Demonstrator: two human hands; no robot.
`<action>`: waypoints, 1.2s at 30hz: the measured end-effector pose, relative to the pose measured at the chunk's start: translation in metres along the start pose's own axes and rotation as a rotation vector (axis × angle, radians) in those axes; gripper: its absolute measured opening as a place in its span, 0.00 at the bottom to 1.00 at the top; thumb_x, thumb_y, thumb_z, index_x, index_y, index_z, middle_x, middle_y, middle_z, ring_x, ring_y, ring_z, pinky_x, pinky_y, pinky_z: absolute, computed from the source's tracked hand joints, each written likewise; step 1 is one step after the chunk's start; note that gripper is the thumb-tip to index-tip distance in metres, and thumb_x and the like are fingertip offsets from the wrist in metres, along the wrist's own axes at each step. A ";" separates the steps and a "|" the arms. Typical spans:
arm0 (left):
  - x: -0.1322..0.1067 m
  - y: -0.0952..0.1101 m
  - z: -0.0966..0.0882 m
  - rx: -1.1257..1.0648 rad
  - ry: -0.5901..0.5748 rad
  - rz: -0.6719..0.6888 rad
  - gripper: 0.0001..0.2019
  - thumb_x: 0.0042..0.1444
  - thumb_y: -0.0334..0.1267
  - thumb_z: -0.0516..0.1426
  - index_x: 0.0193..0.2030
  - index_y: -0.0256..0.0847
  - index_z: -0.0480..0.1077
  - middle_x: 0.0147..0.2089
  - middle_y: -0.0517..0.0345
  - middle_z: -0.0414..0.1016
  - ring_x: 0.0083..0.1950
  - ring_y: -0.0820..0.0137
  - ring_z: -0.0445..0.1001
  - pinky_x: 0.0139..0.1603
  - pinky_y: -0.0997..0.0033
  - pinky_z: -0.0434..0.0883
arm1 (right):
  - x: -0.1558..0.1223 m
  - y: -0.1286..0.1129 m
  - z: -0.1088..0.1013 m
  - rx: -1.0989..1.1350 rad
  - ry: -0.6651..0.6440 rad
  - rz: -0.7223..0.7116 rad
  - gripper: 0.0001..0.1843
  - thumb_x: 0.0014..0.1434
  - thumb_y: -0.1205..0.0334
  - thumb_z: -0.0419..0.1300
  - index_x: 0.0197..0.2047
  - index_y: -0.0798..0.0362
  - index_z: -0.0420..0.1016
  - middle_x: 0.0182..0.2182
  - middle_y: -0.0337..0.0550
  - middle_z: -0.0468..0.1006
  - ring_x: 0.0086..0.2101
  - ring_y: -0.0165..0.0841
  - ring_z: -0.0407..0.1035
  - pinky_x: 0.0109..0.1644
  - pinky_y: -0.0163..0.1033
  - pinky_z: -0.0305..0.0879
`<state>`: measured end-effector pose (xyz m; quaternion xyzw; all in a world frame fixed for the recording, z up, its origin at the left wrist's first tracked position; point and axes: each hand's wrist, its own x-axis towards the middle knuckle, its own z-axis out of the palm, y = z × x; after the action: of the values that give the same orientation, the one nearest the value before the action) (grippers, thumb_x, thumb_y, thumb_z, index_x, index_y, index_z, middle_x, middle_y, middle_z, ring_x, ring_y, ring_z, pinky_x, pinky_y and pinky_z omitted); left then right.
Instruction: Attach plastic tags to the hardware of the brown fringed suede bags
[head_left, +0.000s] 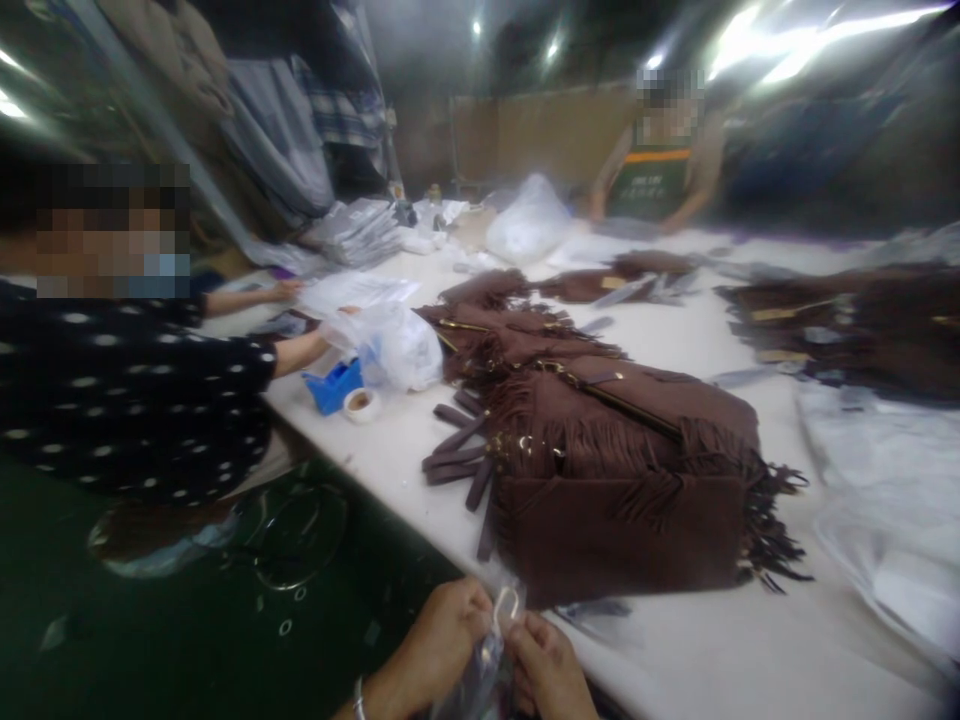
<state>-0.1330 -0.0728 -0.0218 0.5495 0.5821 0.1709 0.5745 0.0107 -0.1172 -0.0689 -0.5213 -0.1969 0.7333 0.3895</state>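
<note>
At the table's front edge, my left hand (448, 632) pinches one side of a small clear plastic bag (480, 672). My right hand (547, 662) grips the other side, fingers closed close to the left ones. Between the fingertips shows a pale oblong loop (506, 604); whether it lies inside the plastic cannot be told. Something dark is inside the bag, too blurred to name. Just beyond my hands lies a stack of brown fringed handbags (622, 530) with gold-coloured zips and metal fittings. Dark straps (457, 465) stick out from its left side.
A co-worker in a dotted top (135, 400) reaches over the left edge toward white plastic bags (409, 350). Nearby are a blue tape dispenser (334, 387) and a tape roll (361, 404). Another person (656, 180) stands at the far side. Clear plastic (885, 500) covers the right.
</note>
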 end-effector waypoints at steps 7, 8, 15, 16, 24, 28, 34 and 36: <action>0.007 0.016 -0.017 0.196 -0.154 0.032 0.07 0.49 0.34 0.53 0.26 0.37 0.72 0.23 0.60 0.71 0.26 0.70 0.68 0.26 0.74 0.55 | 0.000 0.000 -0.002 0.032 -0.047 -0.012 0.32 0.42 0.31 0.65 0.27 0.52 0.64 0.14 0.23 0.52 0.12 0.17 0.40 0.14 0.27 0.37; 0.007 0.018 -0.019 0.230 -0.163 0.055 0.07 0.49 0.34 0.53 0.26 0.37 0.72 0.24 0.59 0.73 0.27 0.70 0.69 0.26 0.74 0.56 | 0.001 0.000 -0.002 0.023 -0.054 -0.017 0.31 0.42 0.31 0.64 0.28 0.52 0.64 0.14 0.23 0.53 0.12 0.17 0.41 0.14 0.27 0.37; 0.003 0.032 -0.023 0.394 -0.151 0.128 0.07 0.51 0.31 0.53 0.28 0.37 0.73 0.27 0.58 0.76 0.30 0.70 0.71 0.28 0.74 0.58 | 0.000 0.001 -0.003 -0.010 -0.081 -0.010 0.32 0.43 0.29 0.62 0.29 0.52 0.64 0.15 0.23 0.55 0.12 0.17 0.43 0.13 0.27 0.42; 0.001 0.032 -0.023 0.419 -0.142 0.154 0.08 0.52 0.31 0.52 0.28 0.38 0.72 0.28 0.58 0.76 0.30 0.70 0.71 0.29 0.74 0.58 | 0.000 0.001 -0.002 0.002 -0.068 -0.015 0.32 0.44 0.29 0.62 0.28 0.52 0.63 0.15 0.23 0.55 0.12 0.17 0.43 0.14 0.27 0.42; -0.007 0.014 -0.012 0.501 -0.110 0.362 0.08 0.59 0.32 0.50 0.34 0.39 0.71 0.37 0.55 0.75 0.39 0.67 0.72 0.38 0.71 0.61 | -0.004 0.001 0.000 0.058 -0.072 -0.031 0.29 0.47 0.33 0.63 0.28 0.52 0.62 0.16 0.23 0.54 0.12 0.17 0.41 0.14 0.27 0.42; 0.000 -0.007 -0.005 -0.002 -0.067 0.123 0.08 0.57 0.34 0.53 0.29 0.37 0.69 0.26 0.62 0.69 0.28 0.73 0.65 0.30 0.74 0.58 | -0.005 0.000 -0.001 0.059 -0.093 -0.048 0.28 0.47 0.34 0.64 0.27 0.52 0.62 0.17 0.25 0.56 0.13 0.17 0.43 0.14 0.27 0.43; 0.003 -0.030 0.008 -0.679 -0.226 -0.291 0.11 0.44 0.38 0.66 0.27 0.33 0.71 0.22 0.59 0.72 0.22 0.74 0.67 0.28 0.74 0.62 | -0.007 0.003 -0.002 0.024 -0.111 -0.110 0.25 0.52 0.38 0.62 0.30 0.53 0.65 0.15 0.25 0.55 0.13 0.19 0.43 0.15 0.28 0.44; 0.001 -0.031 0.013 -0.754 -0.307 -0.330 0.10 0.44 0.38 0.66 0.25 0.32 0.72 0.22 0.54 0.73 0.24 0.70 0.71 0.32 0.70 0.67 | -0.006 0.005 -0.001 0.029 -0.085 -0.121 0.25 0.51 0.38 0.63 0.29 0.52 0.65 0.15 0.25 0.56 0.13 0.19 0.44 0.15 0.28 0.45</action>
<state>-0.1355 -0.0875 -0.0518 0.2198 0.4670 0.1937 0.8343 0.0110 -0.1250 -0.0687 -0.4712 -0.2337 0.7326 0.4319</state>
